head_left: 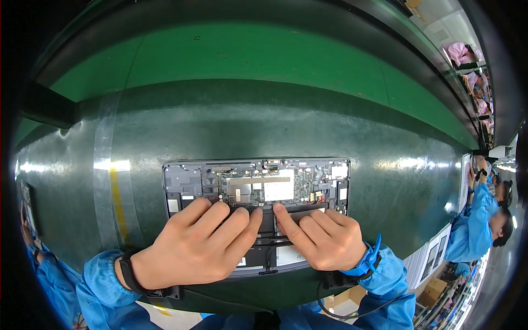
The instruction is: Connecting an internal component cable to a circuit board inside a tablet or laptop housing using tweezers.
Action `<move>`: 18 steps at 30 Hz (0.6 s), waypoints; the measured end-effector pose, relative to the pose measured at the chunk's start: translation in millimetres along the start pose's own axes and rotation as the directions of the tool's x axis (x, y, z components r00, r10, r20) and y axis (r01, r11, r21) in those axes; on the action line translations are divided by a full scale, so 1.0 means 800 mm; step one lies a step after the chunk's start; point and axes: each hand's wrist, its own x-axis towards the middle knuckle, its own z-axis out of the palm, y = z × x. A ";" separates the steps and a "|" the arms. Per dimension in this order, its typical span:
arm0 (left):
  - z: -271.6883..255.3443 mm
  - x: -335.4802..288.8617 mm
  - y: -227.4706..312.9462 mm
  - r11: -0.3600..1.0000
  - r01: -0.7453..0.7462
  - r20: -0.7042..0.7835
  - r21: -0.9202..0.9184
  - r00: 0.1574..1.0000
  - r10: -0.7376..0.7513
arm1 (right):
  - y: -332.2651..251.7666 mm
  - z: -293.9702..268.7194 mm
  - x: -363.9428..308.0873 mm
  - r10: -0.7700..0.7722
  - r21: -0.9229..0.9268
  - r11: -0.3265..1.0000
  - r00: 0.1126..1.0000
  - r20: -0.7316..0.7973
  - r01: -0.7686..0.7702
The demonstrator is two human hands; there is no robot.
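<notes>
While both hands lie flat, fingers stretched forward and gripping nothing, they press on the black battery [269, 220] of an opened laptop [256, 214]. The left hand [192, 247] covers the near left part of the laptop, its fingertips on the battery's far edge. The right hand [322, 237] lies just beside it on the near right, its forefinger pointing far-left and almost touching the left hand's fingers. Each wrist wears a black strap under a blue sleeve.

Beyond the fingertips, the circuit board [264, 184] runs across the far half of the laptop, with a pale rectangular label [278, 190] near its middle and small white square labels at the left and right ends. A white label [290, 255] shows on the battery near the right hand.

The laptop sits mid-way on a dark green belt [247, 126], which carries a clear tape strip [104, 170] with a yellow stripe at left. Far right, people in blue coats [476, 220] stand at white sheets [434, 250], with a brown carton [434, 290] near them.
</notes>
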 end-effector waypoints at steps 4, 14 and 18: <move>-0.002 0.001 0.002 1.000 0.015 0.049 -0.025 0.999 -0.014 | -0.009 -0.004 0.001 0.030 -0.009 1.000 0.998 0.059 -0.029; -0.002 0.003 0.004 0.999 0.011 0.029 -0.033 1.000 -0.010 | -0.012 0.006 0.000 0.057 0.009 0.998 0.998 -0.016 -0.057; 0.000 0.002 0.004 0.998 0.029 0.021 -0.060 0.999 -0.028 | -0.012 0.006 0.001 0.057 0.022 0.998 0.997 -0.043 -0.056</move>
